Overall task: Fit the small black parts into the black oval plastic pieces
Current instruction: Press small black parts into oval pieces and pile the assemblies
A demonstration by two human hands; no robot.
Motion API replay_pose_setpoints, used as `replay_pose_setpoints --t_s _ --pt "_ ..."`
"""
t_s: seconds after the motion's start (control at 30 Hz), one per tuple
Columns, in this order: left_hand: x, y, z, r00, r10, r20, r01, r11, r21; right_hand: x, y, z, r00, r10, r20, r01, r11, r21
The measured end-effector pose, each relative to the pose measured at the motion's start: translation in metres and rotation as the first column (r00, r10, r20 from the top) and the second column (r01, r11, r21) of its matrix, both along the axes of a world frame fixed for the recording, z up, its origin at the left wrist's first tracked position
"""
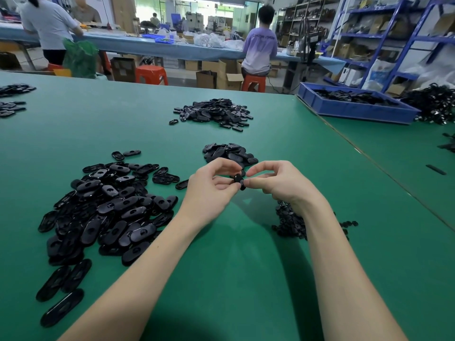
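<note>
Both hands meet above the green table (221,254). My left hand (211,185) and my right hand (273,180) pinch one black oval plastic piece (239,180) between their fingertips, seen end-on. Whether a small part sits in it is hidden by the fingers. A large heap of black oval pieces (108,212) lies to the left of my left forearm. A pile of small black parts (293,222) lies under my right wrist, partly hidden. A smaller stack of oval pieces (229,153) sits just beyond my hands.
Another heap of oval pieces (214,113) lies farther back at the centre. A blue bin (354,109) of black parts stands at the back right on a neighbouring table. More ovals lie at the far left edge (12,99). People work at a long bench behind.
</note>
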State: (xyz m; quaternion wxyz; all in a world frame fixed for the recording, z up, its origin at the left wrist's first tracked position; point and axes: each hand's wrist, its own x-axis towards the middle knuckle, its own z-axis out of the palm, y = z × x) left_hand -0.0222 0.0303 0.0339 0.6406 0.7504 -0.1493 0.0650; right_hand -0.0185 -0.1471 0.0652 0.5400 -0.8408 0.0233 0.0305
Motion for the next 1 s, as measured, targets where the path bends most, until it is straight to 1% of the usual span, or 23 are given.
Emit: replay_pose_setpoints --t_s 0.13,0.3,0.37,0.5,0.57,0.67,0.77,0.87,1.0 --pt "0.0007 0.0007 0.0018 1.000 -0.002 -0.005 0.002 1.000 -0.007 0.0002 0.0018 0.0013 1.000 -0.017 0.007 0.017 1.000 -0.022" --pt "0.0023 0.0046 0.0021 0.999 -0.022 -0.049 0.020 0.999 -0.029 0.0015 0.0039 0.0017 0.999 -0.036 -0.003 0.036 0.998 -0.052" --pt "0.0041 0.0064 0.0021 0.997 -0.028 -0.076 0.025 0.999 -0.044 0.0023 0.0041 0.0009 0.999 -0.042 -0.027 0.041 0.999 -0.029" --pt "0.0053 0.0074 0.0019 0.990 -0.050 -0.130 0.034 0.992 -0.123 0.0033 0.0018 -0.0005 0.992 -0.037 -0.119 0.045 0.997 0.069" --pt "0.0049 0.0076 0.0023 0.989 -0.059 -0.138 0.039 0.989 -0.144 0.0030 0.0015 -0.0011 0.993 -0.018 -0.119 0.031 0.994 0.110" --pt "0.0044 0.0065 0.0030 0.989 -0.058 -0.133 0.037 0.988 -0.151 0.0034 0.0025 -0.0026 0.996 -0.004 -0.095 0.018 0.988 0.154" --pt "0.0040 0.0056 0.0032 0.993 -0.036 -0.110 0.022 0.991 -0.131 0.0040 0.0043 -0.0028 0.995 -0.033 -0.091 0.050 0.982 0.184" --pt "0.0035 0.0048 0.0030 0.997 -0.024 -0.070 0.016 0.993 -0.113 0.0040 0.0031 -0.0016 0.994 -0.068 -0.088 0.081 0.984 0.161" --pt "0.0027 0.0034 0.0025 1.000 0.007 -0.010 -0.008 0.997 -0.081 0.0042 0.0012 -0.0002 0.994 -0.052 -0.092 0.065 0.987 0.146"
